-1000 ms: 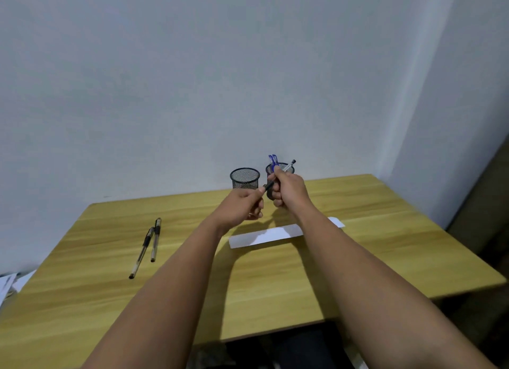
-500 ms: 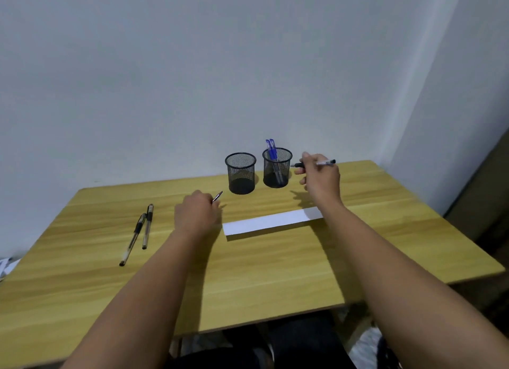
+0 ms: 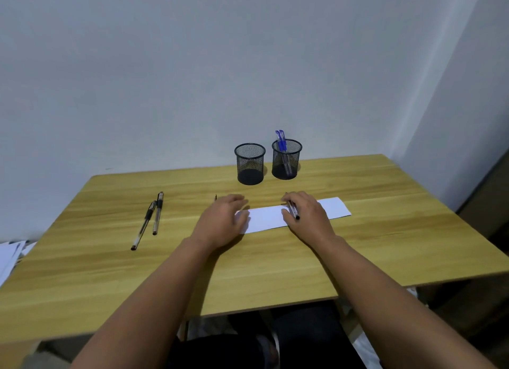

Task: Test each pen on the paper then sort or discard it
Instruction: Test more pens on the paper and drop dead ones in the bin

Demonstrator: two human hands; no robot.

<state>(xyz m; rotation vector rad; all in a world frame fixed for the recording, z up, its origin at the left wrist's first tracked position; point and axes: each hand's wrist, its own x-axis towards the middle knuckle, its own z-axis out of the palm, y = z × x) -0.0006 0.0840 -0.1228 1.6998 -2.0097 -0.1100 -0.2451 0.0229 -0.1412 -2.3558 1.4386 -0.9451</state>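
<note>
Now right hand (image 3: 308, 217) grips pen (image 3: 293, 212) over paper (image 3: 268, 217); left hand (image 3: 223, 220) flat

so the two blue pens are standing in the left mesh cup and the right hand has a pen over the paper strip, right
Not quite. In the head view the two blue pens stand in the right mesh cup; the left mesh cup shows no pens in it. The rest holds: the right hand holds a pen over the paper strip.
</note>
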